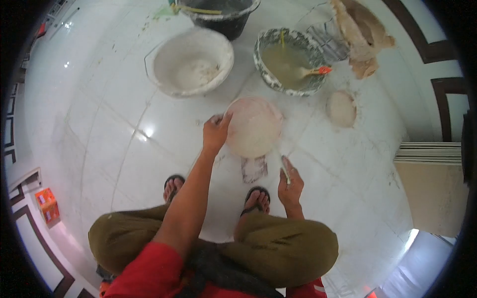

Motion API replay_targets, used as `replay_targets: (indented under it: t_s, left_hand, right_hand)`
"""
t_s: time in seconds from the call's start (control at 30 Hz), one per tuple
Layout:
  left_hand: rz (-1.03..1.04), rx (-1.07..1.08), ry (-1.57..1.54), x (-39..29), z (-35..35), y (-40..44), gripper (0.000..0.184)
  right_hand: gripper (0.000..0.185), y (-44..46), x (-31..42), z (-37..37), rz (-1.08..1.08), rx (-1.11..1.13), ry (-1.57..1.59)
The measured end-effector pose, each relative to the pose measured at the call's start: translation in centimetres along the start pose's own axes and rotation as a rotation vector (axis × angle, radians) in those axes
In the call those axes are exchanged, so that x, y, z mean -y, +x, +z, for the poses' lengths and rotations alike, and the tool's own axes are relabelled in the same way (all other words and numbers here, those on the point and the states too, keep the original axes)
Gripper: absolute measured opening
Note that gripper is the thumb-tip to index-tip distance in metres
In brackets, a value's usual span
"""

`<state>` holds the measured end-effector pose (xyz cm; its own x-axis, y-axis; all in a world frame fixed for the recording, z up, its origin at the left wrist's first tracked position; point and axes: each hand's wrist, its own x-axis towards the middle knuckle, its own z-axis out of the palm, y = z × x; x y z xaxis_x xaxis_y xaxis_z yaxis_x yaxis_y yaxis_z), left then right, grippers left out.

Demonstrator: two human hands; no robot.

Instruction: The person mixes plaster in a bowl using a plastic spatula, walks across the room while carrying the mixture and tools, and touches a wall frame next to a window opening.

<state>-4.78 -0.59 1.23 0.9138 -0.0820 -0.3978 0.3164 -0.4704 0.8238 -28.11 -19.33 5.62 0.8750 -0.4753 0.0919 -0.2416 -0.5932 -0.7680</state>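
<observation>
A round, pale pinkish bowl (254,127) with a whitish paste-like filling is in front of me, low over the tiled floor. My left hand (216,133) grips its left rim, thumb on the rim and fingers curled at the outside. Just below and to the right of the bowl, my right hand (291,183) is closed on a thin pale stick-like tool (285,171); its far end is blurred near the bowl's edge, so its kind is unclear. A plaster-smeared rectangular piece (254,170) shows under the bowl's near edge, partly hidden.
Beyond the bowl stand a whitish bucket (191,62), a dark tub (218,20), and a smeared basin (288,64) of murky liquid with a brush (315,71). A round whitish patch (342,109), torn brown paper (362,30) and stacked boards (430,188) are at right.
</observation>
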Motion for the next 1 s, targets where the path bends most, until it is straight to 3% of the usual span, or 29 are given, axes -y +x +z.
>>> replay_targets:
  t_s: [0.07, 0.13, 0.3, 0.4, 0.5, 0.53, 0.57, 0.6, 0.67, 0.77, 0.83, 0.9, 1.0]
  left_hand:
    - [-0.061, 0.017, -0.027, 0.2, -0.5, -1.2, 0.058]
    - [-0.076, 0.024, -0.08, -0.9, 0.2, -0.7, 0.059]
    - [-0.077, 0.018, -0.106, -0.9, -0.1, -0.9, 0.058]
    - [-0.101, 0.051, -0.114, -0.9, 0.1, -0.7, 0.059]
    - [0.004, 0.045, -0.216, -0.4, 0.2, -0.7, 0.062]
    - [0.021, 0.054, -0.22, -0.6, 0.5, -0.6, 0.062]
    - [-0.033, 0.079, -0.203, -0.8, 0.5, -0.6, 0.061]
    - [-0.098, 0.093, -0.185, -0.8, 0.2, -0.8, 0.06]
    - [-0.09, 0.112, -0.186, 0.2, 0.1, -0.8, 0.06]
    - [-0.043, 0.156, -0.195, -0.4, -0.3, -1.1, 0.064]
    - [-0.014, 0.166, -0.198, -0.1, -0.8, -1.4, 0.068]
    - [-0.192, 0.307, -0.379, -0.1, -1.4, -1.5, 0.08]
    - [-0.296, 0.468, -0.494, -0.3, -3.0, -2.1, 0.09]
  right_hand:
    - [0.039, 0.2, 0.3, -0.3, -0.073, -0.016, 0.005]
    - [0.039, 0.3, -0.4, -0.1, 0.049, 0.127, -0.04]
    - [0.037, 0.1, -0.4, -0.9, -0.03, 0.004, 0.008]
    - [0.035, 0.7, -1.5, -0.6, 0.01, 0.131, -0.125]
    - [0.033, -0.6, -0.7, -1.0, 0.202, 0.085, 0.025]
    - [0.031, -0.5, -1.3, -0.9, 0.381, 0.157, 0.073]
    - [0.03, 0.2, -1.6, -0.7, 0.551, 0.233, 0.125]
    - [0.03, 1.3, -1.0, -0.7, 0.537, 0.234, 0.127]
    - [0.024, 2.4, 1.2, -0.9, 0.708, 0.1, 0.739]
    - [0.027, 3.7, 0.3, 0.4, 0.79, 0.174, 1.005]
    - [0.027, 4.2, 0.8, 1.8, 0.769, 0.245, 0.973]
    - [0.027, 4.6, 1.6, 3.4, 0.749, 0.321, 0.942]
    - [0.031, 4.7, 3.2, 5.2, 0.855, 0.408, 1.084]
